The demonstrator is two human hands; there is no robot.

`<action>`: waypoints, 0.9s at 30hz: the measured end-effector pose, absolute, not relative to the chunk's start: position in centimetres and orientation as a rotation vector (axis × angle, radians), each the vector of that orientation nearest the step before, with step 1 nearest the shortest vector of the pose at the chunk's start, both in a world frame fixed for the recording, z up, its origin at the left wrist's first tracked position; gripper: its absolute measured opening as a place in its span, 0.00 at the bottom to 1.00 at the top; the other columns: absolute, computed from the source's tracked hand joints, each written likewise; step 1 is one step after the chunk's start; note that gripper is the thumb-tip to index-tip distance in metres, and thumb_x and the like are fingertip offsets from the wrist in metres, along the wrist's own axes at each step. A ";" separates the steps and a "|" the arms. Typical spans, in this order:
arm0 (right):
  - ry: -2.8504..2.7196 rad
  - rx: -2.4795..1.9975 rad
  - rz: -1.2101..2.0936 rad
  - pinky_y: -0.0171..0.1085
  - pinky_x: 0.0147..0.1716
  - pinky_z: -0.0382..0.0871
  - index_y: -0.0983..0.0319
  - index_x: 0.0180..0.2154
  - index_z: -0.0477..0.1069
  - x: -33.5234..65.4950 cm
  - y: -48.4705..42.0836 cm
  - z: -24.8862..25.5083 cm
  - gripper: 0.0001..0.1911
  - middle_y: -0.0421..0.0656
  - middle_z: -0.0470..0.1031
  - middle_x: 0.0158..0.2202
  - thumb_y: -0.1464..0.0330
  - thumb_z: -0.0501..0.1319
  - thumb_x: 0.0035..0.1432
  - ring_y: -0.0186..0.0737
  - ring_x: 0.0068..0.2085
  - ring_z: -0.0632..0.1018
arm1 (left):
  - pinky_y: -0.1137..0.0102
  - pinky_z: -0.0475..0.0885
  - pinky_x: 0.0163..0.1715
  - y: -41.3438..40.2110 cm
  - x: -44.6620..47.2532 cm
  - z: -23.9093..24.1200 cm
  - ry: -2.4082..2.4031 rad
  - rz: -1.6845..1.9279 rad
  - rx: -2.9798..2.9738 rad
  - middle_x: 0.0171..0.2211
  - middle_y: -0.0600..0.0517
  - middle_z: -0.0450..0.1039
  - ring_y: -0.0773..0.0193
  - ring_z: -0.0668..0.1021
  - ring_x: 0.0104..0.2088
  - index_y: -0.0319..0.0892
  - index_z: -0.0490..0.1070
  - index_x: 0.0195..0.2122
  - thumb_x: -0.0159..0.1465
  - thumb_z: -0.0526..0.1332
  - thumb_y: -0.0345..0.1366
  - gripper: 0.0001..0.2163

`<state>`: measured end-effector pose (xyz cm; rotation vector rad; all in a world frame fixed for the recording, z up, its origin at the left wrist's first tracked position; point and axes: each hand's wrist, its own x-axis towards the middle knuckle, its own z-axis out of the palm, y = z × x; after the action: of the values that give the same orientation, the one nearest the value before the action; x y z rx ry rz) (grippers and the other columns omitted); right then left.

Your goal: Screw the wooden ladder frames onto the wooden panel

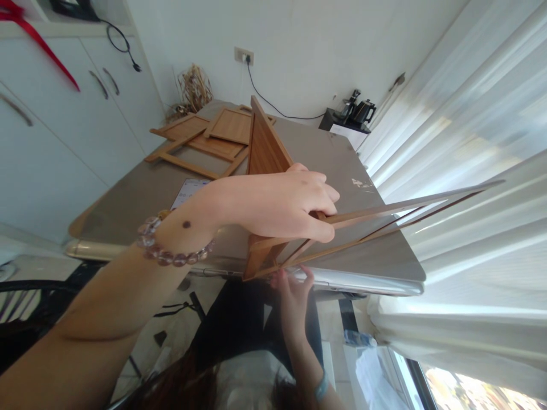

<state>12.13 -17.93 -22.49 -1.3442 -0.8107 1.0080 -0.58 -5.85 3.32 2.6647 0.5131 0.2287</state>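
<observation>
My left hand (310,199), with a bead bracelet on its wrist, reaches across from the left and is closed over the top rail of a wooden frame (376,212). The frame stands tilted on the table's near edge and stretches far to the right. A wooden panel (267,145) rises at an angle to it and meets it by my left hand. Below, my right hand (294,293) is at the frame's lower corner by the table rim, its fingers bent and blurred. Whatever lies between those fingertips is too small to make out.
More slatted wooden panels (231,125) and an open wooden frame (192,162) lie on the table (325,148). A phone (188,191) is partly behind my left forearm. A black kettle (363,112) stands at the back right. White curtains (461,114) hang along the right side.
</observation>
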 end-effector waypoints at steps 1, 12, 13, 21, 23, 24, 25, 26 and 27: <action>-0.815 -1.355 1.005 0.36 0.32 0.72 0.55 0.53 0.49 12.4 -17.9 -22.6 0.29 0.34 0.78 0.28 0.55 0.64 0.59 0.36 0.27 0.78 | 0.63 0.56 0.48 -5.9 -0.6 3.3 0.514 0.229 2.666 0.28 0.52 0.64 0.64 0.65 0.36 0.40 0.56 0.21 0.66 0.51 0.39 0.16; -1.685 -1.515 0.059 0.41 0.41 0.68 0.59 0.39 0.75 17.0 -17.4 -24.5 0.13 0.46 0.76 0.37 0.57 0.65 0.60 0.43 0.39 0.73 | 0.63 0.55 0.56 -5.7 -0.7 3.1 0.497 0.269 2.652 0.27 0.53 0.64 0.65 0.66 0.35 0.40 0.55 0.21 0.65 0.52 0.39 0.16; -1.699 -1.476 0.149 0.41 0.41 0.68 0.59 0.39 0.75 17.0 -17.5 -24.5 0.10 0.46 0.76 0.37 0.59 0.64 0.62 0.42 0.39 0.74 | 0.63 0.55 0.56 -5.7 -0.7 3.0 0.499 0.271 2.650 0.27 0.53 0.63 0.64 0.66 0.35 0.40 0.55 0.21 0.65 0.52 0.39 0.16; -1.555 -1.505 0.523 0.36 0.30 0.62 0.60 0.27 0.69 14.2 -18.5 -23.9 0.19 0.41 0.71 0.26 0.60 0.54 0.68 0.36 0.29 0.70 | 0.65 0.56 0.52 -5.8 -0.7 3.1 0.512 0.268 2.688 0.27 0.53 0.63 0.65 0.65 0.35 0.40 0.55 0.21 0.65 0.52 0.39 0.16; -1.352 -1.462 0.809 0.34 0.25 0.59 0.60 0.28 0.69 13.0 -18.8 -23.5 0.21 0.39 0.69 0.24 0.57 0.51 0.70 0.33 0.24 0.66 | 0.66 0.56 0.50 -5.7 -0.7 3.2 0.501 0.253 2.697 0.27 0.53 0.63 0.65 0.65 0.35 0.40 0.54 0.21 0.66 0.52 0.40 0.16; -1.173 -1.383 1.040 0.33 0.22 0.56 0.60 0.28 0.69 12.5 -18.8 -23.4 0.22 0.38 0.67 0.23 0.54 0.51 0.69 0.31 0.22 0.63 | 0.66 0.56 0.50 -5.7 -0.7 3.1 0.500 0.250 2.699 0.27 0.53 0.63 0.65 0.65 0.35 0.40 0.54 0.21 0.66 0.51 0.40 0.17; -0.990 -1.281 1.256 0.33 0.20 0.54 0.59 0.28 0.69 12.1 -18.9 -23.2 0.23 0.36 0.65 0.22 0.51 0.52 0.67 0.30 0.21 0.59 | 0.66 0.56 0.49 -5.7 -0.7 3.1 0.501 0.249 2.700 0.27 0.53 0.63 0.65 0.65 0.35 0.40 0.54 0.21 0.66 0.51 0.40 0.16; -0.820 -1.171 1.438 0.32 0.19 0.51 0.59 0.28 0.69 11.8 -18.8 -23.1 0.23 0.35 0.63 0.22 0.48 0.54 0.65 0.29 0.20 0.55 | 0.66 0.56 0.49 -5.7 -0.7 3.1 0.502 0.251 2.700 0.28 0.53 0.63 0.65 0.65 0.35 0.40 0.54 0.22 0.66 0.51 0.39 0.16; -0.695 -1.080 1.570 0.32 0.18 0.50 0.59 0.28 0.69 11.6 -18.8 -23.0 0.23 0.35 0.62 0.22 0.47 0.56 0.62 0.29 0.20 0.52 | 0.66 0.56 0.50 -5.7 -0.7 3.1 0.503 0.254 2.697 0.28 0.53 0.63 0.65 0.65 0.35 0.40 0.54 0.22 0.66 0.51 0.39 0.16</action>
<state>11.65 -18.75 -23.02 -1.0805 -0.6947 1.5702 -0.69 -5.71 3.05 2.6965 0.5028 0.2540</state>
